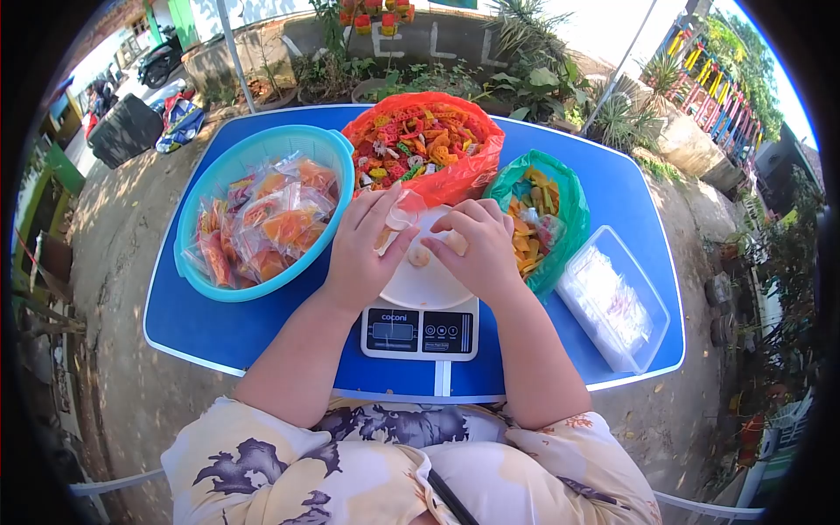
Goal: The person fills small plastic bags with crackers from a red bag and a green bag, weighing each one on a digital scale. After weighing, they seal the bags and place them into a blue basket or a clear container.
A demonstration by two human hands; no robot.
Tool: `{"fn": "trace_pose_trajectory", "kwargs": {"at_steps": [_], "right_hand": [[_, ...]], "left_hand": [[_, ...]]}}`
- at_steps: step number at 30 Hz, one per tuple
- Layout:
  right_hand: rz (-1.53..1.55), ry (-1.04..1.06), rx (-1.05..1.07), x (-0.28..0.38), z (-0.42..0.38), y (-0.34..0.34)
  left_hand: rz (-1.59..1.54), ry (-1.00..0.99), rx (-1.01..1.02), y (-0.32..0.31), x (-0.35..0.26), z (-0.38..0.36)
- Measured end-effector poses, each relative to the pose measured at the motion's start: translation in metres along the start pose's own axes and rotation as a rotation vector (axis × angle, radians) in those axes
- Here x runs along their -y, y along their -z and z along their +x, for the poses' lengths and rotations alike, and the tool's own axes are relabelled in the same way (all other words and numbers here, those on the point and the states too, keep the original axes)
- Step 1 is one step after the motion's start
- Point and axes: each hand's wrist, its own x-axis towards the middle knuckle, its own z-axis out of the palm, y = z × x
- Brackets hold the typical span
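Observation:
A white kitchen scale (420, 332) with a round white plate (420, 287) stands at the table's near edge, between my forearms. Over the plate, my left hand (372, 241) has thumb and fingers closed on what looks like a small clear plastic bag (405, 210). Facing it, my right hand (477, 243) is curled with thumb and fingertips together; what they grip is hidden. A small round pale snack piece (418, 255) shows between the two hands, above or on the plate. Behind my hands sits a red plastic bag (451, 185) full of red, orange and green snacks.
At left is a turquoise basket (343, 188) of filled clear packets (289, 219). A green bag (569, 214) of yellow chips stands right of the scale. Farther right, a clear plastic box (652, 337) holds empty-looking plastic bags (608, 302). All stand on a blue table (214, 328).

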Motion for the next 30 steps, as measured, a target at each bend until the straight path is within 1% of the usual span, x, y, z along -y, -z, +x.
{"fn": "trace_pose_trajectory", "kwargs": {"at_steps": [1,4,7,10,13,16,17,20,23,26,27,28,30], "right_hand": [[-0.072,0.038,0.048,0.005,-0.002,0.001],[-0.024,0.090,0.110,0.005,-0.006,-0.010],[0.103,0.076,0.232,0.005,-0.002,-0.004],[0.319,-0.053,0.124,-0.003,0.003,-0.009],[0.345,-0.155,-0.141,-0.004,0.006,-0.002],[0.432,-0.070,-0.301,-0.009,0.007,0.001],[0.443,-0.058,-0.324,-0.010,0.008,-0.002],[0.540,-0.112,-0.316,-0.003,0.004,-0.005],[0.505,-0.153,-0.233,0.005,0.000,-0.006],[0.344,0.177,-0.226,0.001,0.006,-0.011],[0.361,0.130,-0.157,0.004,0.005,-0.009],[0.352,0.129,-0.167,0.006,0.006,-0.005],[0.332,0.121,-0.186,0.006,0.006,0.000]], "left_hand": [[-0.005,0.001,-0.003,0.000,0.000,0.000],[0.001,-0.007,0.000,-0.001,0.002,0.000],[0.011,-0.006,0.001,0.000,0.002,0.000],[0.003,-0.001,0.008,0.000,0.002,0.000],[0.021,0.012,0.032,0.000,0.002,0.000],[0.061,-0.012,0.047,0.001,0.002,0.000],[0.040,-0.009,0.052,0.000,0.002,0.000],[-0.011,-0.004,0.067,-0.003,0.002,-0.001],[-0.019,-0.031,0.074,-0.003,0.002,-0.002],[0.002,-0.097,0.078,-0.002,0.000,0.000],[0.007,-0.111,0.079,0.000,0.000,0.001],[0.012,-0.126,0.079,0.000,0.000,0.001],[0.009,-0.088,0.059,0.000,0.000,0.001]]}}
